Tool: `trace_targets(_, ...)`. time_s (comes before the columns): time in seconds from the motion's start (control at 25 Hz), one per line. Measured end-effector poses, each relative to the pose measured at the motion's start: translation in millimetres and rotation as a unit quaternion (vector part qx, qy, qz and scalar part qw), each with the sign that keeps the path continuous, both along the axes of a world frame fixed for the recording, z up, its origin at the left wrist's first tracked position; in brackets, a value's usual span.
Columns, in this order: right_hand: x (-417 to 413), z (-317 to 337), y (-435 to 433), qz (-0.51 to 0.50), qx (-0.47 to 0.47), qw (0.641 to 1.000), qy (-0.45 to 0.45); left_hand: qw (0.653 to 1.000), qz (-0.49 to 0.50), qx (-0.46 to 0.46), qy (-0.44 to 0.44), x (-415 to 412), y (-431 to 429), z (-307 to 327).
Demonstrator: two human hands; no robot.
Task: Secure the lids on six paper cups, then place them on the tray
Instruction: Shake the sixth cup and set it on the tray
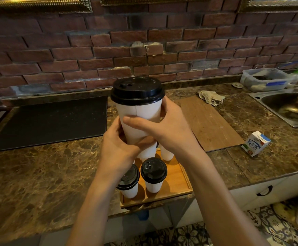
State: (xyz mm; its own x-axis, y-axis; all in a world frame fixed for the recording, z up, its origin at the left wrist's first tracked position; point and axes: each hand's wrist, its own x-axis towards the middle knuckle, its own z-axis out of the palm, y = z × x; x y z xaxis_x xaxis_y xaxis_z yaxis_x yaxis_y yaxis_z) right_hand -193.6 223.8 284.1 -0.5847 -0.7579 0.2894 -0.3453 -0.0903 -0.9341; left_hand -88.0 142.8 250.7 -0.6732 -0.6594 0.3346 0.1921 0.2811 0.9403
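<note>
I hold a white paper cup (139,114) with a black lid (137,90) upright in the air above the wooden tray (177,180). My left hand (117,148) grips its lower left side and base. My right hand (164,128) wraps its right side, thumb across the front. On the tray stand two lidded cups in front (153,174) (128,181). Two more white cups (166,154) (147,151) stand behind them, their tops hidden by my hands.
The tray sits at the front edge of a brown marble counter (38,174). A black mat (50,121) lies to the left, a wooden board (208,121) and a milk carton (255,145) to the right. A rag (211,97), plastic box (267,79) and sink (286,105) are at the far right.
</note>
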Motion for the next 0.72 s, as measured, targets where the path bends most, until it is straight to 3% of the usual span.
trace_targets(0.32,-2,-7,-3,-0.011,0.018,0.999,0.044,1.0,0.009,-0.001,0.002,-1,-7,-10)
trace_targets(0.64,-1,-9,-1,-0.014,-0.035,0.999,0.03,0.998,-0.052,-0.04,0.004,7,-20,-17)
trace_targets(0.72,-3,-9,-1,-0.013,-0.045,0.998,0.034,0.999,-0.02,-0.045,0.006,9,-28,-29)
